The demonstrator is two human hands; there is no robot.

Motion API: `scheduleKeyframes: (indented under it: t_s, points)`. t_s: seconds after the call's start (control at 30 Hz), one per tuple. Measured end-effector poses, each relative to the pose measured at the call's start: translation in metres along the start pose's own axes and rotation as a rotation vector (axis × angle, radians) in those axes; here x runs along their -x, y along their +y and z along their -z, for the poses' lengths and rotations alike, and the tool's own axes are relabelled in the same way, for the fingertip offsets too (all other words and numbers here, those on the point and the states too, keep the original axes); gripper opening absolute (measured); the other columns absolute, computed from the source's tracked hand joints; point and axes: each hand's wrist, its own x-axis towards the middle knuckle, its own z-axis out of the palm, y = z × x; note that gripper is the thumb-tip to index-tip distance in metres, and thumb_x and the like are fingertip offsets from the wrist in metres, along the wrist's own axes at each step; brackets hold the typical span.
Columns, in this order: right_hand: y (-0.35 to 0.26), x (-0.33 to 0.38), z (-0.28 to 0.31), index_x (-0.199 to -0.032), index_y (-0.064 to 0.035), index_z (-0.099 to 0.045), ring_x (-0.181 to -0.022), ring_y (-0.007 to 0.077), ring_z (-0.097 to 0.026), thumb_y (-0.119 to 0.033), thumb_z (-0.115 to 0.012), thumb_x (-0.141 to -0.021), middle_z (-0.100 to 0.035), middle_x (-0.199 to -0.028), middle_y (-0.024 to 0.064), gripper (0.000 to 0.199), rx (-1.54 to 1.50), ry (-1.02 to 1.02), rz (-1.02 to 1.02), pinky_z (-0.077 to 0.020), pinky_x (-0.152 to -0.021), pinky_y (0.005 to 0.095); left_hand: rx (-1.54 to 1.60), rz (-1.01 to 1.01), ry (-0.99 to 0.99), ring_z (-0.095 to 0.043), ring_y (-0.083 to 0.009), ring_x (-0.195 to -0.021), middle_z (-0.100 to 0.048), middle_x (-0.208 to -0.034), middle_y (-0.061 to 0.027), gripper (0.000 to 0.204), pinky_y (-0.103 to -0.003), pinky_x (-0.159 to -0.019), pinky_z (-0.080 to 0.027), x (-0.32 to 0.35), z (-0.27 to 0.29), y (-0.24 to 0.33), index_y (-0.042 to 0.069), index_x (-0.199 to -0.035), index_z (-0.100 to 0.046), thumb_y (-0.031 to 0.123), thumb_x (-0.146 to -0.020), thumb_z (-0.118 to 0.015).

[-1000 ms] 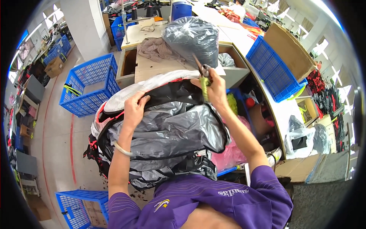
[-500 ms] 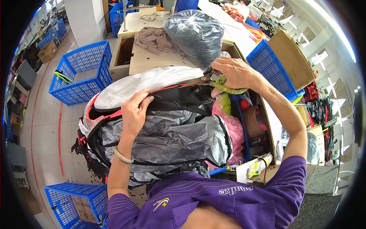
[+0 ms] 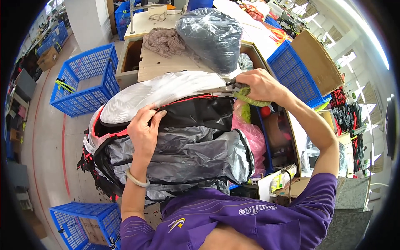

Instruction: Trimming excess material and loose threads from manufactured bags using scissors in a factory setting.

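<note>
"What have we got?"

"Our left hand (image 3: 143, 129) pinches the bag (image 3: 183, 141) by its upper edge; our right hand (image 3: 262, 84) grips green-handled scissors (image 3: 252, 100) against it."

"Bag's position?"

"Between us and the desk (image 3: 156, 68)! Beyond, a bulging plastic sack (image 3: 210, 39) crowds in beside crumpled cloth (image 3: 164, 41); blue crates (image 3: 73, 102) flank us."

Bright windows (image 3: 348, 56) line the right side of a busy workshop, tan curtains (image 3: 334, 35) hanging near them, while a long strip light (image 3: 366, 30) glows overhead. At upper left, a thick white pillar (image 3: 88, 23) rises from a pale grey floor (image 3: 49, 129) marked with thin red lines (image 3: 64, 154). A white-topped table (image 3: 255, 32) stretches away beyond the centre.
</note>
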Motion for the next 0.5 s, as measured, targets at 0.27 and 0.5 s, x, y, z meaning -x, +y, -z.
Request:
scheduleKeyframes:
  t_s: [0.27,0.5]
  points:
    - [-0.011,-0.031,0.001,-0.081,-0.0002,-0.051,-0.084,0.0326,-0.057,-0.064,-0.073,-0.058,-0.055,-0.080,0.0129,0.071,0.058,-0.127,0.038,-0.0451,-0.071,0.0416,-0.047,0.002,-0.033,-0.062,-0.0247,-0.079,-0.065,-0.096,-0.0099,0.016,-0.032,-0.070,-0.047,0.003,0.013,-0.001,0.000,-0.081,-0.064,0.007,-0.071,-0.074]
    - [-0.037,-0.072,-0.008,-0.093,0.0007,-0.052,-0.093,0.0346,-0.054,-0.058,-0.077,-0.055,-0.056,-0.092,0.0144,0.074,0.028,-0.357,-0.009,-0.0447,-0.078,0.0404,-0.074,0.019,0.040,-0.051,-0.0205,-0.067,-0.052,-0.073,-0.0033,0.015,-0.031,-0.066,-0.037,0.015,0.015,-0.004,0.005,-0.080,-0.065,0.006,-0.068,-0.075]
